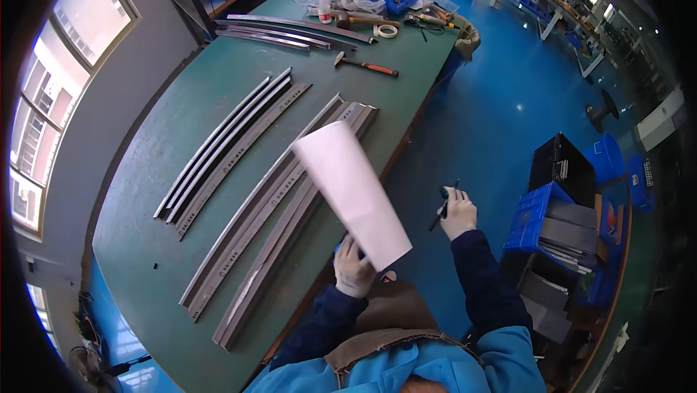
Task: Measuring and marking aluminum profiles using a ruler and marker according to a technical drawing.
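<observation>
Paper in the left hand, pen-like tool in the right

The two white-gloved hands are well apart. The left hand [353, 271] is closed on the near end of a white paper sheet [352, 193], at the table's edge; the sheet slants up and away over the nearest curved metal profile [276, 256] on the green table [141, 298]. The right hand [460, 215] is out beyond the table's edge, its fingers around a slim black pen-like tool [440, 216]; whether it is capped cannot be told.

Because the sheet seems to be gripped at one end only, its far end is likely to sag or curl, so a firm, light pinch without creasing would serve best. Keeping the dark tool clear of the white surface should avoid stray marks. The ridged profiles look like poor backing for paper; the bare stretch of table left of them would support it more evenly. Metal edges could snag or tear the sheet, so lifting it over them seems safer than dragging.
</observation>
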The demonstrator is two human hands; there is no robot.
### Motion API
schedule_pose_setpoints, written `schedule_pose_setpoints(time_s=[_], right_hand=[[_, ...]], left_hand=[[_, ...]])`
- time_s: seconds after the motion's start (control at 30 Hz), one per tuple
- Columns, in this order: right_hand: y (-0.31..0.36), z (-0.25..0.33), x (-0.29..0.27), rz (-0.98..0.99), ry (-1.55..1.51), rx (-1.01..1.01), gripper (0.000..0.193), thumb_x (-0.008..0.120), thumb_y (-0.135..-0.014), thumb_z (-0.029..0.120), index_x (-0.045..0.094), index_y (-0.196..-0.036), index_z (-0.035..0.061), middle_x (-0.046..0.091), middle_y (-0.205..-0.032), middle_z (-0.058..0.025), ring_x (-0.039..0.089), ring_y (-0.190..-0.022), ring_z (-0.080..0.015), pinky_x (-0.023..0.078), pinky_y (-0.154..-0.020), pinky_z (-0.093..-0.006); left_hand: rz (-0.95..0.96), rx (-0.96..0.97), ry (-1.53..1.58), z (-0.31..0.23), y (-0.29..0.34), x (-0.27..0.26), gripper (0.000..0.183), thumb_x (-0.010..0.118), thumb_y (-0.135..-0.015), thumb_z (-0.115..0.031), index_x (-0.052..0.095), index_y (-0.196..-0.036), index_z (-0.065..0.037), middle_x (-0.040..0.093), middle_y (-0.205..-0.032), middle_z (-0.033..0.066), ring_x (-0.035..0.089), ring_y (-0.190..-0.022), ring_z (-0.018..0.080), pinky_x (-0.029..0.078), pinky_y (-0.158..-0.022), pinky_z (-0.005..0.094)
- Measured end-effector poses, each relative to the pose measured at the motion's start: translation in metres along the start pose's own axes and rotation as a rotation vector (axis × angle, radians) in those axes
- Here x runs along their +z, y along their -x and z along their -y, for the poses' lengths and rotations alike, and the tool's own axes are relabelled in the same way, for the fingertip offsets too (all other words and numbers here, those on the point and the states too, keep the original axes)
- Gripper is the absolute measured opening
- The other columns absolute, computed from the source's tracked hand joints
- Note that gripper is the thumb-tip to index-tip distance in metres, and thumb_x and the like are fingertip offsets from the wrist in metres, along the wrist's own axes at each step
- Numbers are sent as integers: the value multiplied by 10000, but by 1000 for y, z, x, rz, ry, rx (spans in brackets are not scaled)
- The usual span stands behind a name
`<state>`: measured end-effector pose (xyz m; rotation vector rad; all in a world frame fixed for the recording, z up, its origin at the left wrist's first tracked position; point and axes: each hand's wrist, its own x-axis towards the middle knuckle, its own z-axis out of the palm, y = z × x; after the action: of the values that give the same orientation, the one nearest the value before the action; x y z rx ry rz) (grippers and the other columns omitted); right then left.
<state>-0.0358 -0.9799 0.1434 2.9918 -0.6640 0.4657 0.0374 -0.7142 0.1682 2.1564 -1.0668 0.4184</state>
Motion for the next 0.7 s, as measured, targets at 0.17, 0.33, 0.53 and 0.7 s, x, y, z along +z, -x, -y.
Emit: schedule_pose_setpoints(time_s=[0.17,0.33,0.53,0.7], right_hand=[[-31,-108,42,131,50,174,491,636,-658,102,473,-1120,106,588,-969,-102,588,-858,-287,506,-650,-378],[-101,-181,80,147,105,129,515,654,-664,127,462,-1141,110,582,-957,-105,591,-864,-280,517,-618,-386],[-244,-242,102,134,193,23,519,654,-662,117,469,-1147,106,579,-976,-106,588,-868,-284,518,-629,-385],[-358,-257,130,137,191,-174,513,650,-669,116,474,-1151,101,574,-992,-107,582,-869,-287,518,-638,-384]], left_hand=[[-21,139,135,-37,-54,91,404,667,-583,-41,644,-976,-134,586,-1076,86,569,-1050,327,472,-826,428],[-93,93,238,-44,-123,161,358,659,-630,-54,643,-976,-144,588,-1076,62,565,-1063,327,474,-843,431],[-278,47,322,-31,-265,199,259,682,-735,-86,635,-973,-177,589,-1089,33,553,-1111,308,485,-873,423],[-383,20,222,-14,-342,203,353,700,-689,-59,615,-1012,-172,583,-1103,51,548,-1103,353,487,-880,436]])
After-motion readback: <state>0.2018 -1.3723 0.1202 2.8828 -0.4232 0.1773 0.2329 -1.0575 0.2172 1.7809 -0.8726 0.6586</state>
